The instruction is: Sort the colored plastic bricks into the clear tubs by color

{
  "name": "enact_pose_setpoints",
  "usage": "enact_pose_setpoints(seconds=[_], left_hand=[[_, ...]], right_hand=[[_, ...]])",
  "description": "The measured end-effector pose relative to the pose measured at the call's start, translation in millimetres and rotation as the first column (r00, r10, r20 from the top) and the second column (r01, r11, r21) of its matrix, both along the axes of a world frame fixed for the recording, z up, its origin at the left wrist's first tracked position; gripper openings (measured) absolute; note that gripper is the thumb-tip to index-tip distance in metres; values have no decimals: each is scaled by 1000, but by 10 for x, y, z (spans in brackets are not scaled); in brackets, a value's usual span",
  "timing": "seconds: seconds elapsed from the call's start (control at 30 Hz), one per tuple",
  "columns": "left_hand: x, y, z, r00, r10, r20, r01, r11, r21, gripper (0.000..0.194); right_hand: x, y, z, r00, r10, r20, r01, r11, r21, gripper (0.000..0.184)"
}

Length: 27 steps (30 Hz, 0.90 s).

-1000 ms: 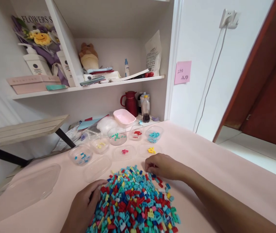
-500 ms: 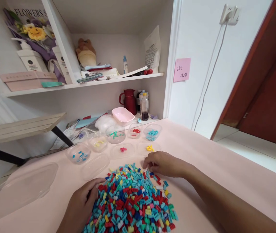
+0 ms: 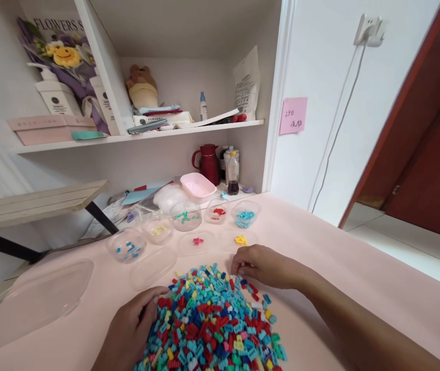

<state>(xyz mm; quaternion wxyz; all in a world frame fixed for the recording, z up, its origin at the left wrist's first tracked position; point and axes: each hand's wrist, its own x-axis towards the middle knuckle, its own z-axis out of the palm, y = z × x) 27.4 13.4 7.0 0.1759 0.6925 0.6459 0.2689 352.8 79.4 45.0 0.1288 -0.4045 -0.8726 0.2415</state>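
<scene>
A wide heap of small plastic building bricks (image 3: 208, 319) in turquoise, red, blue, green and yellow lies in front of me. My left hand (image 3: 132, 322) rests against the heap's left side, its index finger stretched out and the thumb apart from it. At the far right edge of the heap, my right hand (image 3: 253, 262) hovers low with fingers curled together; whatever they pinch, if anything, is hidden. Just beyond it, a clear lid (image 3: 225, 247) carries a few yellow bricks (image 3: 241, 240). Pink bricks (image 3: 198, 241) lie on the neighbouring lid.
Clear tubs hold sorted bricks: blue (image 3: 130, 251), pale yellow (image 3: 158, 231), green (image 3: 183, 217), red (image 3: 218, 212) and turquoise (image 3: 246, 216). Two more lids, one large (image 3: 55, 288), lie left. Behind stand a pink basin (image 3: 198, 186), a red jug (image 3: 209, 165) and a bottle (image 3: 233, 175).
The view has tilted slightly, so everything sits a little lower and further right in the picture. Both hands keep nearly the same places by the heap.
</scene>
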Motion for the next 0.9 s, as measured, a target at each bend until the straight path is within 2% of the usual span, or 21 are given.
enact_pose_setpoints(seconds=[0.23, 0.43, 0.67, 0.77, 0.9], left_hand=[[39, -31, 48, 1000, -3, -15, 4, 999, 46, 38], [45, -37, 60, 999, -4, -46, 6, 999, 42, 40], [76, -55, 101, 1000, -5, -31, 7, 998, 70, 38], [75, -60, 105, 1000, 5, -21, -4, 997, 71, 37], [65, -47, 90, 1000, 9, -23, -7, 997, 82, 36]], right_hand=[[-38, -46, 7, 995, -4, -103, -6, 995, -96, 31], [-97, -67, 3, 989, -54, -139, 75, 985, 153, 24], [-130, -90, -11, 996, -69, -49, 79, 972, 223, 28], [-72, -74, 26, 990, -137, -46, 143, 970, 194, 30], [107, -10, 69, 978, -207, 19, 205, 977, 50, 27]])
